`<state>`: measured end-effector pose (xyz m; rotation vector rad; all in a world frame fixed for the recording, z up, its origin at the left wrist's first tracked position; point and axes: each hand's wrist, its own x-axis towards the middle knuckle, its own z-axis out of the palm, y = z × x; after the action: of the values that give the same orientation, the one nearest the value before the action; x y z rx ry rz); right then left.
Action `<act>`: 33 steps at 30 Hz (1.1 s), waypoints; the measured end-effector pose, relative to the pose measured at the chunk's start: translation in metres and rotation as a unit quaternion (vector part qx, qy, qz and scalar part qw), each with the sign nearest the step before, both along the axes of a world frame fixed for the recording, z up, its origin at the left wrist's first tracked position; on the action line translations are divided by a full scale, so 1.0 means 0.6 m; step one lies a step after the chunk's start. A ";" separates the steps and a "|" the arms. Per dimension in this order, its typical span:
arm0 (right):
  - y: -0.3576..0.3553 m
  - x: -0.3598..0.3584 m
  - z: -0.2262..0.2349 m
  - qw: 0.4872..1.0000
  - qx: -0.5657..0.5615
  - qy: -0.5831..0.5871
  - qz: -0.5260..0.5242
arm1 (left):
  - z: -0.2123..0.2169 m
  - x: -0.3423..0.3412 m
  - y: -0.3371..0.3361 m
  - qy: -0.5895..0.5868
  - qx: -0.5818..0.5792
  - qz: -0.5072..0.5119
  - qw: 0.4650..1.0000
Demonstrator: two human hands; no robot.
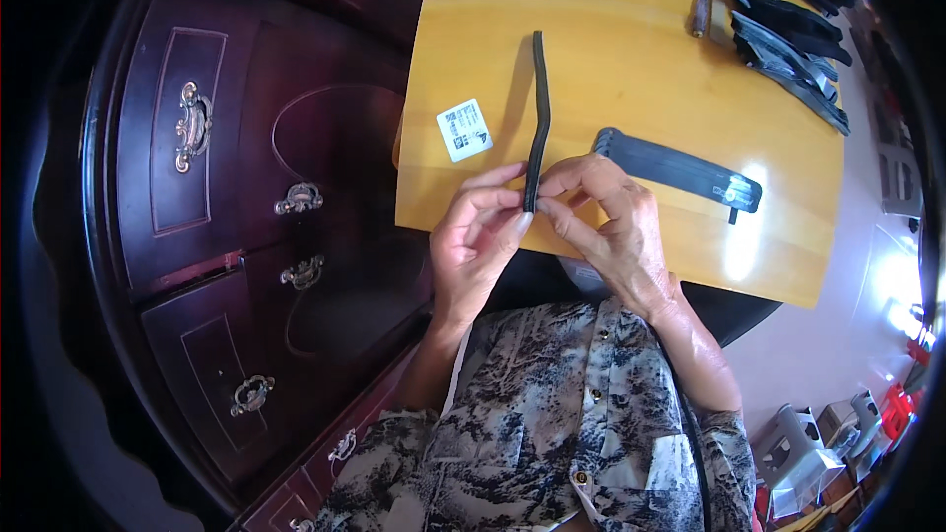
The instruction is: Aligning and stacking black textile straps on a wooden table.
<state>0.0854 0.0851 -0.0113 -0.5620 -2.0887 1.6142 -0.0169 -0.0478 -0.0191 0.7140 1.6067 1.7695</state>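
Looks steeply down from the wearer's head, along the patterned shirt [532, 404] and forward over the table [641, 69]. Meets the table's near edge at a slant, lower toward the right, and takes in both near corners. Sits close enough to set the left hand [465, 254] and right hand [629, 229] about mid-view, at that near edge. Reaches wide, fisheye fashion: past the table's left edge to the dark cabinet [335, 158], past its right edge to the floor [769, 355]. Crops the far edge at the top; curves outward into a dark, rounded rim.
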 end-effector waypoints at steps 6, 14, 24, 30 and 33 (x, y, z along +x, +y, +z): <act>-0.014 0.011 0.006 0.999 0.040 -0.028 -0.018 | 0.005 -0.004 0.003 0.127 -0.007 0.000 0.992; -0.022 0.019 -0.016 0.994 -0.098 -0.021 -0.039 | -0.001 0.001 0.003 0.159 -0.059 0.009 0.985; -0.015 0.017 -0.014 0.999 -0.038 -0.012 0.021 | 0.004 0.012 -0.004 0.229 -0.048 0.034 0.972; -0.014 0.009 -0.011 1.000 -0.019 0.008 0.019 | -0.007 0.015 -0.007 0.331 -0.062 0.060 0.940; -0.002 0.003 -0.001 0.999 -0.022 0.008 0.044 | 0.002 0.013 -0.005 0.374 -0.069 0.059 0.923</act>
<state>0.0874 0.0838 -0.0119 -0.4763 -2.0982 1.7114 -0.0091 -0.0506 -0.0181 1.3554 2.2773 1.5166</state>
